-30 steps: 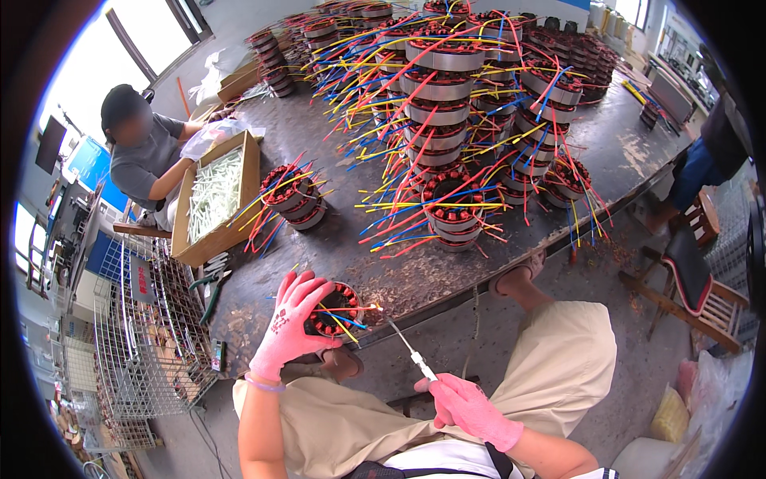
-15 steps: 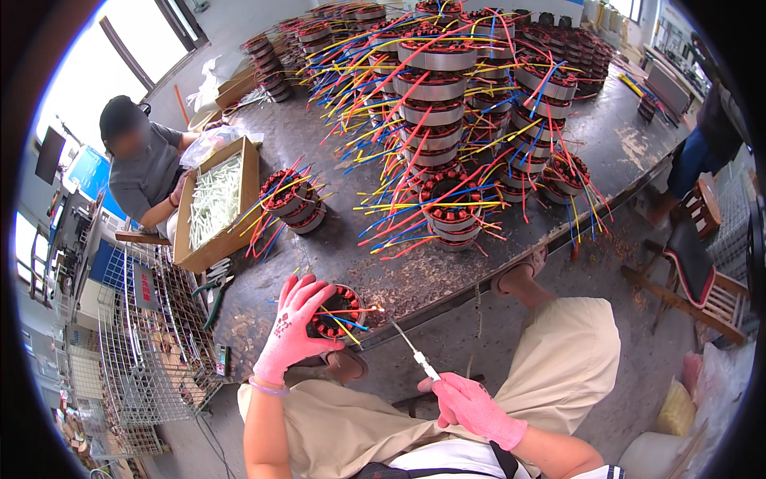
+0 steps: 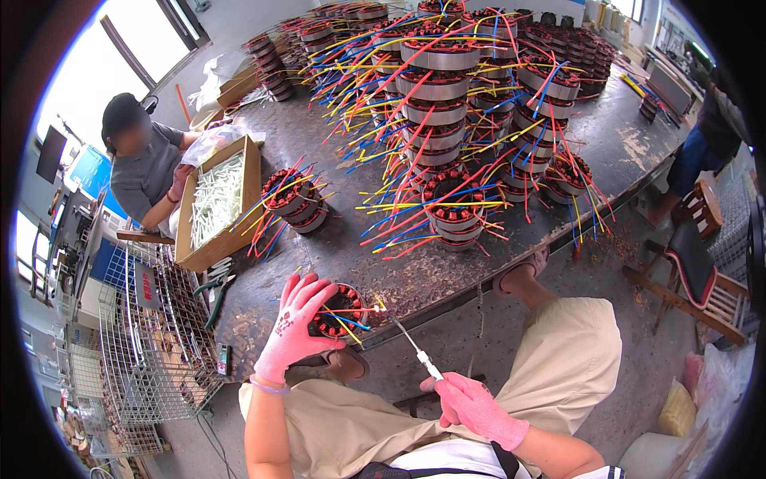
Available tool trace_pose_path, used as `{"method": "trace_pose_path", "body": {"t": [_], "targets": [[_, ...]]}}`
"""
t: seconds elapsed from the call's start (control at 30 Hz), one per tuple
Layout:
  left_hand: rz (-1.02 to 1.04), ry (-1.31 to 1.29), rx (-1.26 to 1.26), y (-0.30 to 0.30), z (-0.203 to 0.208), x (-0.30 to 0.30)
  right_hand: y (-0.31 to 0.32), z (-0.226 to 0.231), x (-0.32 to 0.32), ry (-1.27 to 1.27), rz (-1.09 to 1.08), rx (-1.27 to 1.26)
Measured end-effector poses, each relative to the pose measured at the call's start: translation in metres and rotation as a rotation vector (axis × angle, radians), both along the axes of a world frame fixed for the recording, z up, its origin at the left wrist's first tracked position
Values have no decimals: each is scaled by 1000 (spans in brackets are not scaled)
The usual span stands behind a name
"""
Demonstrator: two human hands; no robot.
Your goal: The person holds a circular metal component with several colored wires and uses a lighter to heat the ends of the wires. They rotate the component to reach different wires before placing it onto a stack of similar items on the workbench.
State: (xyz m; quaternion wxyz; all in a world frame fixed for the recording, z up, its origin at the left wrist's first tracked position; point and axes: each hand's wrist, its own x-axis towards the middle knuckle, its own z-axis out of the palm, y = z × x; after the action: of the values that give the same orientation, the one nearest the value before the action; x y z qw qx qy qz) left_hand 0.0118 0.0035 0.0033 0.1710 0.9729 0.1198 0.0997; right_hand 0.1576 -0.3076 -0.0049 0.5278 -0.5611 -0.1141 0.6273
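At the table's near edge sits a motor stator [image 3: 348,302], its red windings inside a dark ring, with red, blue and yellow leads coming out. My left hand [image 3: 295,326], in a pink glove, holds the stator by its left side, thumb near the front rim and fingers spread over the top. In my gloved right hand [image 3: 477,409] is a slim torch [image 3: 426,363] with a thin metal tube and a white fitting. Its tip points up and left, close to the end of the red lead, where a small yellow-orange glow shows.
Tall stacks of stators [image 3: 439,104] with loose coloured leads fill the far table. A short stack [image 3: 295,203] stands nearer, beside a box of white sleeves [image 3: 215,199]. Pliers [image 3: 214,299] lie at the left edge. A co-worker [image 3: 144,160] sits beyond the box. Wire baskets [image 3: 152,343] stand left.
The glow beside the red lead's end looks larger and yellower. Both hands, the stator and the torch keep nearly the same places.
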Motion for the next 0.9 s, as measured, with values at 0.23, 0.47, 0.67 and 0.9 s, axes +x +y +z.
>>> {"method": "trace_pose_path", "body": {"t": [0.23,0.47,0.67,0.9], "targets": [[-2,12,1,1,-1,-1,1,-2,-1,0,3,-3],[-6,8,3,1,-1,-1,-1,-3,0,3,-3,10],[-8,10,-4,1,0,-1,1,-1,-1,6,3,8],[-2,6,-6,0,0,0,0,1,0,26,-1,5]]}}
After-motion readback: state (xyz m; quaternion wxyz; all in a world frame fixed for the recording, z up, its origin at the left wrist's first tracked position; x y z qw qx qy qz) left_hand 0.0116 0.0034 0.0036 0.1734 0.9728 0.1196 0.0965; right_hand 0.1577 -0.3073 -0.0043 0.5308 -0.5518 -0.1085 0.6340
